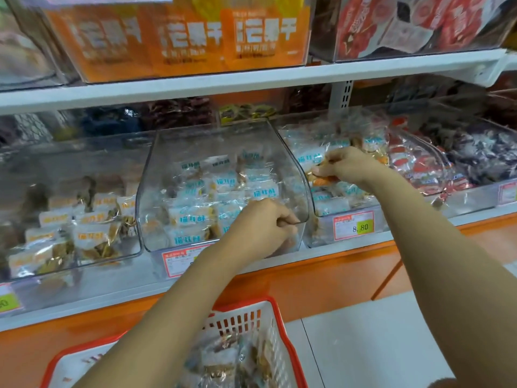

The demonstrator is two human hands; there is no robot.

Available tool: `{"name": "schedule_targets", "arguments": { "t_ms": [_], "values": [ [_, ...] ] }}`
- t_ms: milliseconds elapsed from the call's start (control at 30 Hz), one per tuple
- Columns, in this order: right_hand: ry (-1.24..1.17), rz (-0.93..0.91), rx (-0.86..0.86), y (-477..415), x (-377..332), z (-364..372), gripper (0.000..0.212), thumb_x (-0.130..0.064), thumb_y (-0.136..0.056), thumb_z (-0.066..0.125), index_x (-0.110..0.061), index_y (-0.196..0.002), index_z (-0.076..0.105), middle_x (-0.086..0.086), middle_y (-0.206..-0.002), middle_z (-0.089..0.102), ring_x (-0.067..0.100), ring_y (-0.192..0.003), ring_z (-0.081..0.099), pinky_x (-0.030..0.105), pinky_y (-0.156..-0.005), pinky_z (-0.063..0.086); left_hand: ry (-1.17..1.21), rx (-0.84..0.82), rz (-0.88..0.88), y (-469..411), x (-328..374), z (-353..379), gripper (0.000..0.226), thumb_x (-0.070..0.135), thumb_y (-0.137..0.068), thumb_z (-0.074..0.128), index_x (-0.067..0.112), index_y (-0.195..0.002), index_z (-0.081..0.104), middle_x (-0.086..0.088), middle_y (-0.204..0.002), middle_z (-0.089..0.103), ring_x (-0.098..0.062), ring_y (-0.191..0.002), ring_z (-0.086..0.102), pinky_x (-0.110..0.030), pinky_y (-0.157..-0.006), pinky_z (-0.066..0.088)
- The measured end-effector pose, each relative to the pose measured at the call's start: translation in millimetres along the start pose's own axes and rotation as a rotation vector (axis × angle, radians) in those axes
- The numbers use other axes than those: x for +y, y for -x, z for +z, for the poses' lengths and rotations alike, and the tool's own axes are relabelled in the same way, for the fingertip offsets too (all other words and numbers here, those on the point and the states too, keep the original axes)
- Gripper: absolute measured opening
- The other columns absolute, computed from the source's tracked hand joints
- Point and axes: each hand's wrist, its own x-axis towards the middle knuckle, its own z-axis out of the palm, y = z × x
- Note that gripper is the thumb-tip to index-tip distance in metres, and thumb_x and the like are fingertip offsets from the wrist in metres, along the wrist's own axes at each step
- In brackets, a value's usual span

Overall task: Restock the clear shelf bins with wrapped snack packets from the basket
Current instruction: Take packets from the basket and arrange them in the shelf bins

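Observation:
A clear middle bin (156, 175) on the shelf holds several wrapped snack packets (193, 214) with blue print. My left hand (263, 225) grips the front right rim of this bin, fingers curled over the edge. In the bin to the right (321, 236), my right hand (347, 166) pinches a wrapped snack packet (321, 179) among others of the same kind. Below, a white basket with a red rim (279, 317) holds more wrapped packets (232, 359), partly hidden by my left forearm.
A left bin (84, 214) holds similar packets with orange print. Red packets (414, 166) and dark ones (481, 152) fill bins at right. Orange bags (190, 37) sit on the shelf above. A price tag (354, 226) reads 8.80. White floor tiles (377, 345) lie at lower right.

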Motion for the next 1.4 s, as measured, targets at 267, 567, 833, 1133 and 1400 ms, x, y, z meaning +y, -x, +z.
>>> {"name": "schedule_targets", "arguments": {
  "t_ms": [267, 567, 833, 1133, 1400],
  "values": [
    [0.027, -0.023, 0.177, 8, 6, 4, 0.034, -0.015, -0.084, 0.073, 0.007, -0.103, 0.054, 0.012, -0.091, 0.058, 0.036, -0.099, 0.06, 0.042, -0.09, 0.049, 0.028, 0.012, 0.056, 5, -3, 3, 0.028, 0.013, -0.094, 0.053, 0.022, -0.117, 0.067, 0.007, -0.1, 0.071, -0.003, -0.086, 0.064, -0.015, -0.076, 0.052],
    [0.095, -0.316, 0.355, 70, 11, 3, 0.032, -0.023, -0.089, 0.066, -0.013, -0.073, 0.041, 0.001, -0.065, 0.042, 0.011, -0.058, 0.04, 0.022, -0.057, 0.037, 0.264, 0.468, 0.156, 63, -1, 12, 0.021, 0.027, -0.093, 0.057, 0.017, -0.076, 0.061, 0.007, -0.073, 0.06, -0.003, -0.068, 0.053, -0.014, -0.063, 0.041],
    [0.677, -0.375, -0.33, 172, 69, 98, 0.013, -0.017, -0.097, 0.051, -0.016, -0.107, 0.058, 0.002, -0.107, 0.063, 0.021, -0.093, 0.058, 0.026, -0.071, 0.042, 0.178, 0.113, -0.304, 126, -81, 89, 0.033, 0.022, -0.093, 0.058, 0.005, -0.065, 0.052, -0.012, -0.065, 0.05, -0.017, -0.061, 0.045, -0.031, -0.062, 0.042],
    [1.023, -0.477, -0.868, 210, 136, 126, 0.074, 0.011, -0.093, 0.028, -0.02, -0.154, 0.0, -0.005, -0.161, -0.005, 0.02, -0.148, 0.003, 0.032, -0.101, 0.035, 0.176, -0.129, -0.551, 142, -122, 179, 0.013, 0.013, -0.09, 0.058, 0.007, -0.084, 0.068, -0.012, -0.08, 0.064, -0.03, -0.088, 0.064, -0.026, -0.069, 0.041],
    [0.953, -0.412, -0.88, 201, 141, 128, 0.074, 0.009, -0.092, 0.031, -0.023, -0.154, 0.006, -0.006, -0.161, 0.009, 0.012, -0.083, 0.041, 0.015, -0.06, 0.032, 0.202, 0.088, -0.735, 115, -120, 203, 0.032, 0.019, -0.095, 0.055, 0.014, -0.064, 0.058, 0.004, -0.056, 0.054, 0.0, -0.042, 0.051, -0.012, -0.051, 0.044]
  ]
}}
